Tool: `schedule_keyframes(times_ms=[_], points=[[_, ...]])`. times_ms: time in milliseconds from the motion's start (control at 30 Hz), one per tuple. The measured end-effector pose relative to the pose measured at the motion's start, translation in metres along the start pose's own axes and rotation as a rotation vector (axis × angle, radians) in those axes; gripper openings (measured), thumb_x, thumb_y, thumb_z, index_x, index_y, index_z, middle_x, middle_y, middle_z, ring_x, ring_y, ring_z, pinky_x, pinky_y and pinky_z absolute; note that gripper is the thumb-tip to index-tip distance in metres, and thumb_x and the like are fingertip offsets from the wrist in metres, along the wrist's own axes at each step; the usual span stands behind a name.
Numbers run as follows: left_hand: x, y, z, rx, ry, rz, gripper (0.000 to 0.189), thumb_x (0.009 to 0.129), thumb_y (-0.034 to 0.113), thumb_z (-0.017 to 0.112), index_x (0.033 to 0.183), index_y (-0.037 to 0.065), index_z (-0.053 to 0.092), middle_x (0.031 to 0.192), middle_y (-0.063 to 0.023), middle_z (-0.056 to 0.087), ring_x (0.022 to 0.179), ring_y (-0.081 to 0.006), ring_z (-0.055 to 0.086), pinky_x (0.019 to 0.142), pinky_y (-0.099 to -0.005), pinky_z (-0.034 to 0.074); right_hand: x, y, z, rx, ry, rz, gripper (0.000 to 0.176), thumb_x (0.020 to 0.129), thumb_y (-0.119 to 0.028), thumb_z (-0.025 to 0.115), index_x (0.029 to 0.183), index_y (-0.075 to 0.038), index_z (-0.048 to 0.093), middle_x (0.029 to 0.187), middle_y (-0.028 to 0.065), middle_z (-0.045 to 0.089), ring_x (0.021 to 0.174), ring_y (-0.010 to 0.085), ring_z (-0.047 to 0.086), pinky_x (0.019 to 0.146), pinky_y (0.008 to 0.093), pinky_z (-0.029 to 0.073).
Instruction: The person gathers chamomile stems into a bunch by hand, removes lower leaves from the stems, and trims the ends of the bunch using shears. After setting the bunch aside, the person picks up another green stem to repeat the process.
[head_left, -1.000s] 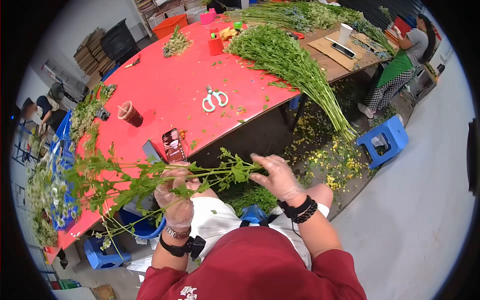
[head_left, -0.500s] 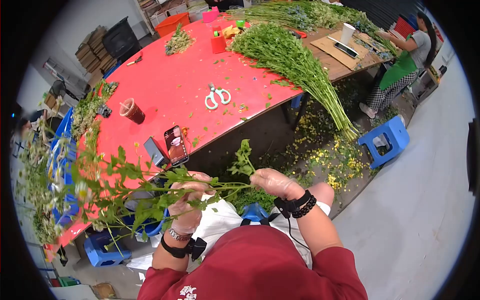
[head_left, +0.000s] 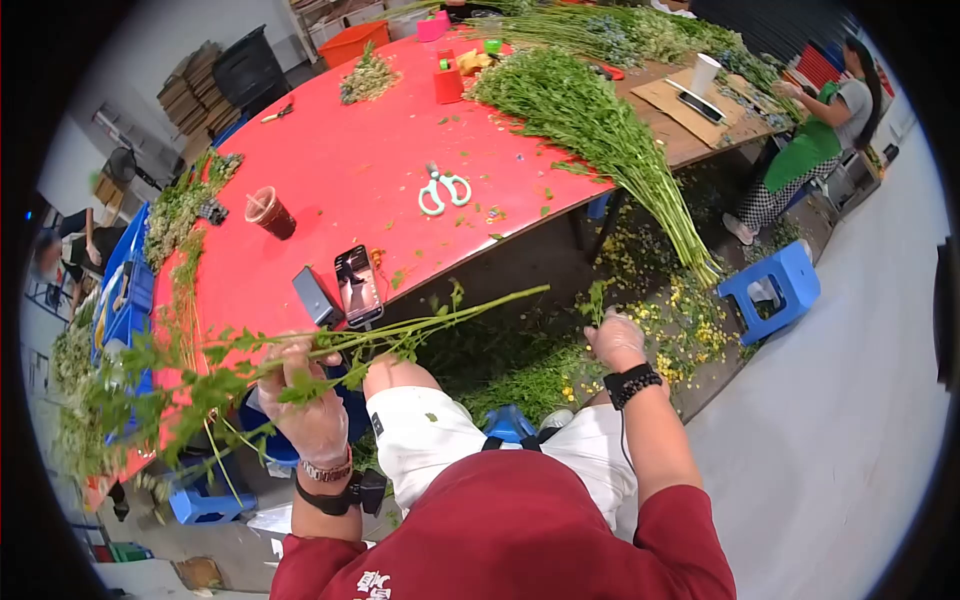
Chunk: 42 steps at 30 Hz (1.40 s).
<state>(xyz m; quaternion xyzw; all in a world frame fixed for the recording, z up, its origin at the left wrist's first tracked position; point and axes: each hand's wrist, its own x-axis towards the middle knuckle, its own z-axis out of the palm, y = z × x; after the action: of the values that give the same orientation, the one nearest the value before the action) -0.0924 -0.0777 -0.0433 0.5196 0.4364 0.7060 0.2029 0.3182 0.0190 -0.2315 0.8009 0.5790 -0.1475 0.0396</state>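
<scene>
My left hand (head_left: 308,405), in a clear plastic glove, is closed around several long green flower stems (head_left: 440,320). Their bare cut ends point right, over my lap. Leafy tops (head_left: 190,385) spread to the left across the table edge, blurred at the far end. Off to the right, beyond my knee, my gloved right hand (head_left: 617,342) is closed, apart from the stems. A small leafy sprig (head_left: 597,300) sticks up from its fingers.
The red table (head_left: 350,190) carries green-handled scissors (head_left: 442,190), an iced drink (head_left: 270,213), a phone (head_left: 357,285) and a big bundle of greenery (head_left: 590,120). Blue stools (head_left: 770,290) stand at both sides. Leaves and yellow petals litter the floor. A person in a green apron (head_left: 805,155) works at right.
My right hand has moved away from the stem ends, right and slightly up, with the leafy sprig. My left hand has shifted left with the stems, whose lower ends now show bare.
</scene>
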Motion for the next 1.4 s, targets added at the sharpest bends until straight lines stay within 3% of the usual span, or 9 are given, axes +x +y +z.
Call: schedule_keyframes(times_ms=[167, 400, 767, 867, 933, 1033, 1233, 1300, 1400], points=[[0.002, -0.016, 0.011, -0.202, 0.031, -0.067, 0.008, 0.105, 0.010, 0.060, 0.108, 0.003, 0.063, 0.110, -0.0098, 0.062, 0.086, -0.0161, 0.060, 0.073, -0.0297, 0.051, -0.058, -0.049, -0.065, 0.481, 0.557, -0.616, 0.054, 0.086, -0.027, 0.079, 0.133, -0.006, 0.063, 0.123, 0.0183, 0.067, 0.118, 0.0367, 0.061, 0.105, 0.0460, 0.046], [-0.004, -0.012, 0.019, -0.048, -0.045, -0.071, 0.010, 0.106, 0.012, 0.059, 0.106, 0.002, 0.060, 0.101, -0.0099, 0.061, 0.080, -0.0160, 0.060, 0.070, -0.0289, 0.050, -0.074, -0.085, -0.080, 0.870, -0.043, -1.047, 0.025, 0.088, -0.020, 0.078, 0.107, -0.004, 0.072, 0.096, 0.0148, 0.072, 0.088, 0.0337, 0.069, 0.082, 0.0410, 0.055], [-0.002, -0.007, 0.009, -0.175, 0.042, -0.100, 0.009, 0.103, 0.008, 0.061, 0.109, 0.002, 0.059, 0.105, -0.0089, 0.060, 0.087, -0.0163, 0.062, 0.073, -0.0294, 0.053, -0.041, -0.054, -0.020, -0.078, 0.242, -0.827, 0.013, 0.081, -0.016, 0.064, 0.076, -0.013, 0.075, 0.078, 0.0090, 0.074, 0.082, 0.0266, 0.074, 0.079, 0.0406, 0.054], [0.007, -0.013, 0.005, -0.075, -0.015, -0.045, 0.010, 0.101, 0.005, 0.062, 0.111, 0.002, 0.062, 0.107, -0.0095, 0.063, 0.088, -0.0165, 0.063, 0.073, -0.0289, 0.053, -0.021, -0.027, 0.002, -0.232, 0.107, -0.568, 0.021, 0.086, -0.021, 0.065, 0.102, -0.012, 0.074, 0.109, 0.0114, 0.072, 0.109, 0.0282, 0.067, 0.098, 0.0441, 0.046], [0.005, -0.017, 0.006, -0.179, -0.002, -0.127, 0.011, 0.100, 0.005, 0.065, 0.111, 0.002, 0.063, 0.111, -0.0110, 0.064, 0.087, -0.0169, 0.064, 0.074, -0.0286, 0.053, -0.037, -0.032, -0.008, -0.325, 0.066, -0.439, 0.069, 0.088, -0.043, 0.074, 0.144, -0.007, 0.056, 0.150, 0.0150, 0.052, 0.143, 0.0337, 0.044, 0.120, 0.0476, 0.030], [0.001, -0.014, 0.016, 0.020, 0.109, -0.084, 0.013, 0.100, 0.008, 0.064, 0.109, -0.001, 0.060, 0.106, -0.0100, 0.064, 0.085, -0.0163, 0.064, 0.073, -0.0299, 0.054, -0.057, -0.053, -0.026, -0.068, 0.154, -0.512, 0.090, 0.081, -0.049, 0.081, 0.150, -0.002, 0.049, 0.155, 0.0164, 0.047, 0.147, 0.0348, 0.040, 0.124, 0.0486, 0.026], [0.028, -0.002, 0.001, 0.105, 0.146, -0.046, 0.010, 0.096, 0.001, 0.060, 0.105, -0.002, 0.062, 0.096, -0.0095, 0.062, 0.079, -0.0164, 0.064, 0.072, -0.0312, 0.054, -0.071, -0.055, -0.059, 0.116, 0.154, -0.513, 0.076, 0.081, -0.045, 0.081, 0.137, 0.002, 0.059, 0.136, 0.0196, 0.063, 0.130, 0.0356, 0.057, 0.112, 0.0452, 0.044], [0.028, 0.002, -0.002, 0.260, 0.041, 0.005, 0.008, 0.100, 0.004, 0.059, 0.104, -0.002, 0.062, 0.095, -0.0093, 0.063, 0.076, -0.0159, 0.062, 0.069, -0.0308, 0.053, -0.070, -0.054, -0.069, 0.078, -0.136, -0.279, 0.069, 0.081, -0.038, 0.082, 0.133, 0.002, 0.062, 0.126, 0.0191, 0.069, 0.123, 0.0346, 0.063, 0.104, 0.0450, 0.050], [0.013, -0.004, 0.014, 0.150, -0.115, -0.042, 0.007, 0.102, 0.005, 0.058, 0.101, -0.001, 0.062, 0.097, -0.0129, 0.065, 0.076, -0.0158, 0.062, 0.069, -0.0290, 0.052, -0.089, -0.069, -0.076, 0.385, 0.213, -0.581, 0.052, 0.088, -0.026, 0.078, 0.132, -0.002, 0.064, 0.119, 0.0187, 0.071, 0.113, 0.0349, 0.067, 0.097, 0.0457, 0.053]])
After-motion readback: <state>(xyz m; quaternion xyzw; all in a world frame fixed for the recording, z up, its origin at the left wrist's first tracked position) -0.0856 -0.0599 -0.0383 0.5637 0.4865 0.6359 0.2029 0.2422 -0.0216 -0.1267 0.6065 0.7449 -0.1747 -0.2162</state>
